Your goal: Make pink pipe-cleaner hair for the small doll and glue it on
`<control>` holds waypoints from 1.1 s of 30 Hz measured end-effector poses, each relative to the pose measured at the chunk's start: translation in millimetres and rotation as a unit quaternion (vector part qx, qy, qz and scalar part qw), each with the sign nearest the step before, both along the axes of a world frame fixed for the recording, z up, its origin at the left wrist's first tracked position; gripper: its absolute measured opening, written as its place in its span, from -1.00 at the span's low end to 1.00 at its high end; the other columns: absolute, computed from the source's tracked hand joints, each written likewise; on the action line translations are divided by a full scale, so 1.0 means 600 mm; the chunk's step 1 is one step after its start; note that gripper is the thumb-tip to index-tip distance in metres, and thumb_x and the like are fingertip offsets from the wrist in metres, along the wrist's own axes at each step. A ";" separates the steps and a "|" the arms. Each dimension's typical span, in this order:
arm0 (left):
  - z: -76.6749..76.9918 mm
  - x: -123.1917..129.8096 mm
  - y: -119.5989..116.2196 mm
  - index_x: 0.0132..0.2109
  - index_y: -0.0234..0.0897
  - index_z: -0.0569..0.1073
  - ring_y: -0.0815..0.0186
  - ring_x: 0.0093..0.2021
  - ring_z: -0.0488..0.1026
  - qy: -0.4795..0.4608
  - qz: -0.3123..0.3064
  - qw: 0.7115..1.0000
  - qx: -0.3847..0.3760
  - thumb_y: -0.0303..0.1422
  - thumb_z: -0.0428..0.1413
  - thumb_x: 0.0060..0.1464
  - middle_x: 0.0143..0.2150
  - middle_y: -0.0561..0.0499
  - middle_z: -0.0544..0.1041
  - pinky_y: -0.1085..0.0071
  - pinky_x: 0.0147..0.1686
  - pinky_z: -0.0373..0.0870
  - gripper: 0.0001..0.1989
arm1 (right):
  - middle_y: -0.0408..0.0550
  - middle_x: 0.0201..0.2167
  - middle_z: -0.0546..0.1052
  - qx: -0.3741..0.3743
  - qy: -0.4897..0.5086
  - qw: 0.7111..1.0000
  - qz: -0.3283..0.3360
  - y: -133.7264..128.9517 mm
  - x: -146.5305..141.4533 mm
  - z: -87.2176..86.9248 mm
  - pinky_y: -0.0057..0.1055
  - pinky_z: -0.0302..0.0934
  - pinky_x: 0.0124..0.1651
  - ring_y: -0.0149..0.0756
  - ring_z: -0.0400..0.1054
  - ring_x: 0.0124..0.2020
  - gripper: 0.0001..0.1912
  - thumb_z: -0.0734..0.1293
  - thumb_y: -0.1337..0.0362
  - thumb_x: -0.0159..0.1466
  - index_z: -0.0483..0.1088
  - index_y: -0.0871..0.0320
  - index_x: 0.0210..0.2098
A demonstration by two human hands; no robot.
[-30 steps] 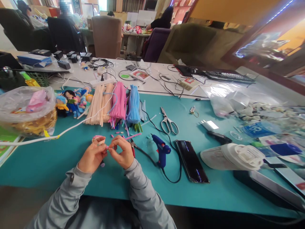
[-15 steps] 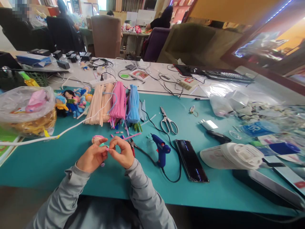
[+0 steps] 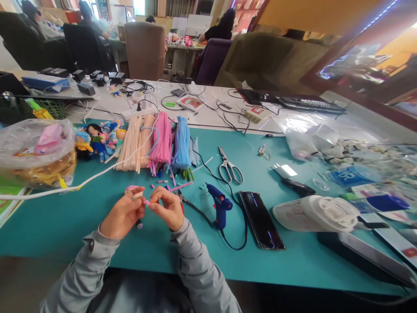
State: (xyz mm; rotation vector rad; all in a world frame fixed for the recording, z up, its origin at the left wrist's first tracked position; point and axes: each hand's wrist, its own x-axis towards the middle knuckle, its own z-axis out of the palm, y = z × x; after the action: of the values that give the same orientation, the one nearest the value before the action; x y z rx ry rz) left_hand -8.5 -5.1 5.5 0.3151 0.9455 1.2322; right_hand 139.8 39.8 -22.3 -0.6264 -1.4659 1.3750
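Your left hand (image 3: 120, 216) has slipped a touch down and outward since half a second ago, while your right hand (image 3: 168, 209) has barely budged, and the pale part of the pink-topped piece (image 3: 133, 189) shows again above your left fingers. Now you've got that piece in the left, thumb and fingers closed around it, most of it hidden by them; a lilac-tipped end (image 3: 140, 225) pokes out below that hand. Over on the right, your thumb and forefinger are pinched together on a tiny pink bit (image 3: 147, 202), right up beside the left fingertips; whether those touch it too, you can't tell from here. Both hands are over the green mat (image 3: 156, 254), close to its near edge. Just beyond them lie short coloured offcuts (image 3: 163, 181) and a pink stem (image 3: 181, 186), with the pliers (image 3: 181, 198) beside your right hand, partly hidden by it. Further right comes the blue glue gun (image 3: 221, 208), then the dark phone (image 3: 262, 221) and the white cup (image 3: 314, 213) on its side. Scissors (image 3: 230, 168) lie beyond the gun, and farther back you have peach stems (image 3: 135, 145), pink stems (image 3: 161, 139) and blue stems (image 3: 182, 145) in bundles, little dolls (image 3: 99, 140) to their left.
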 end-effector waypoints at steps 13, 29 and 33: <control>-0.096 -0.087 0.036 0.05 -0.27 0.38 -0.02 0.01 0.48 0.580 0.021 0.806 0.118 -0.13 0.24 -0.19 -0.05 -0.21 0.57 -0.02 0.01 0.34 -0.38 | -0.19 -0.63 0.27 -0.167 0.098 0.979 -0.071 0.012 -0.005 -0.010 -0.39 0.04 -0.39 -0.39 0.11 -0.52 -0.62 0.48 -0.01 0.00 0.35 0.13 -0.64; -0.072 -0.046 0.019 0.05 -0.19 0.38 0.15 -0.02 0.55 0.393 0.045 0.861 0.319 -0.38 0.35 -0.14 -0.13 -0.06 0.57 0.20 0.02 0.45 -0.44 | -0.16 -0.56 0.31 -0.132 0.092 0.986 -0.053 0.014 0.002 -0.005 -0.33 0.10 -0.26 -0.31 0.18 -0.40 -0.66 0.49 0.01 0.01 0.40 0.12 -0.61; -0.080 -0.037 0.014 0.05 -0.17 0.40 0.11 0.06 0.52 0.374 0.042 0.850 0.370 -0.45 0.33 -0.10 -0.11 -0.06 0.56 0.17 0.07 0.44 -0.46 | -0.16 -0.54 0.31 -0.081 0.048 0.995 -0.044 0.010 0.007 0.003 -0.29 0.14 -0.19 -0.30 0.20 -0.40 -0.66 0.46 -0.01 0.08 0.41 0.11 -0.58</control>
State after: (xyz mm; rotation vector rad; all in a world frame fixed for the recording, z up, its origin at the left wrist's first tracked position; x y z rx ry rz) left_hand -30.5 3.4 -42.4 1.4654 1.0942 1.5547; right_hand 144.1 45.7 -20.2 -0.7099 -1.2457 1.4452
